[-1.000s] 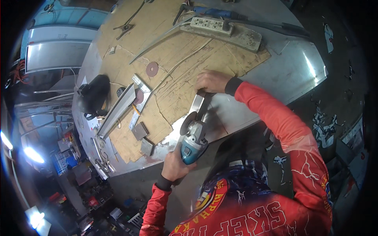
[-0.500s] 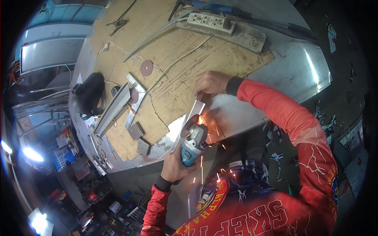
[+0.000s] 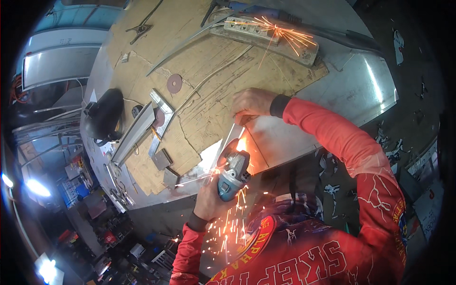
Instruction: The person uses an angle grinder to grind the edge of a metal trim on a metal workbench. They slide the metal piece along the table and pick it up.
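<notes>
My left hand (image 3: pixel 208 202) is closed around the body of a blue-green angle grinder (image 3: pixel 232 179) near the front edge of the work table. The grinder's disc meets a slim, shiny metal bar (image 3: pixel 233 133), with a bright orange glow at the contact and sparks flying down toward my clothing. At the bar's far end, my right hand (image 3: pixel 254 102) is closed, with its fingers pressing down on that end. Glare and the grinder hide part of the bar, and the fingertips of both hands are partly out of sight.
On the cardboard-covered table (image 3: pixel 213 88) lie a power strip (image 3: pixel 240 27) with sparks over it, an abrasive disc (image 3: pixel 174 83), a metal square (image 3: pixel 165 111), a long metal profile (image 3: pixel 135 133) and dark blocks (image 3: pixel 162 159). A black welding helmet (image 3: pixel 105 111) stands at left. Metal scraps litter the floor at right.
Sparks have grown much denser, spraying down below the grinder and showing over the power strip. The orange glow is brighter and wider. Both hands keep nearly the same place.
</notes>
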`<state>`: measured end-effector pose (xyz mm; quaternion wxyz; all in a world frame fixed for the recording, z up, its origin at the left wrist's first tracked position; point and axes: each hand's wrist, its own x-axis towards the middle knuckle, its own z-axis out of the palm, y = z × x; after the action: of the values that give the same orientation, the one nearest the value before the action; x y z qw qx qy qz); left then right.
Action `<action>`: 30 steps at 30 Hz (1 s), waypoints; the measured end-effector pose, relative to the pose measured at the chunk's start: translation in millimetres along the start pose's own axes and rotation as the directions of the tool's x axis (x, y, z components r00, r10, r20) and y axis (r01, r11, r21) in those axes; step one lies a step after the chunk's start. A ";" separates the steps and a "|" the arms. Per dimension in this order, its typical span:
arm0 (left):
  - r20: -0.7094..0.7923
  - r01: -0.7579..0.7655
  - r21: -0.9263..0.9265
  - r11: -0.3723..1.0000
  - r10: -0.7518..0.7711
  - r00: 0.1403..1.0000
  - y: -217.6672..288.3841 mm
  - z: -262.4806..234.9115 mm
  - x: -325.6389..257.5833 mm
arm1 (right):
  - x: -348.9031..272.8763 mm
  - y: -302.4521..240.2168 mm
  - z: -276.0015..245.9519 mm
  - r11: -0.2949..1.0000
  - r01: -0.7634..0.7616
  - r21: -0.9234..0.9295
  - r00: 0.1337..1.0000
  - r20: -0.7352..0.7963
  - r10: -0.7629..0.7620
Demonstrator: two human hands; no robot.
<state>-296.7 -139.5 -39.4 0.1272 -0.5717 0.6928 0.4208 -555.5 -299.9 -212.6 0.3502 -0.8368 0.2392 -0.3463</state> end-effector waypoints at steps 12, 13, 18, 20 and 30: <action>-0.024 -0.046 0.013 0.999 0.046 0.999 0.4 -0.7 8.1 | 0.3 0.1 -0.7 0.997 -0.038 -0.074 0.999 0.031 0.040; -0.041 -0.059 -0.003 0.998 0.059 0.997 -0.8 0.6 7.2 | 0.6 0.8 0.4 0.995 -0.036 -0.095 0.998 0.048 0.041; -0.055 -0.072 -0.029 0.997 0.070 0.996 8.8 -2.2 8.9 | -1.2 1.8 1.8 0.999 -0.027 -0.044 0.999 0.037 0.029; -0.055 -0.017 -0.023 1.000 0.016 0.998 18.4 -5.2 8.9 | -1.2 -0.8 -1.4 1.000 -0.021 -0.001 0.999 0.027 0.021; -0.120 -0.133 0.009 0.991 0.133 0.984 -3.7 9.1 6.5 | -1.0 1.5 0.9 0.999 -0.033 -0.003 0.999 0.016 0.033</action>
<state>-298.2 -137.3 -50.9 0.0571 -0.5483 0.7361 0.3929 -555.7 -299.8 -214.6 0.3569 -0.8359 0.2507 -0.3333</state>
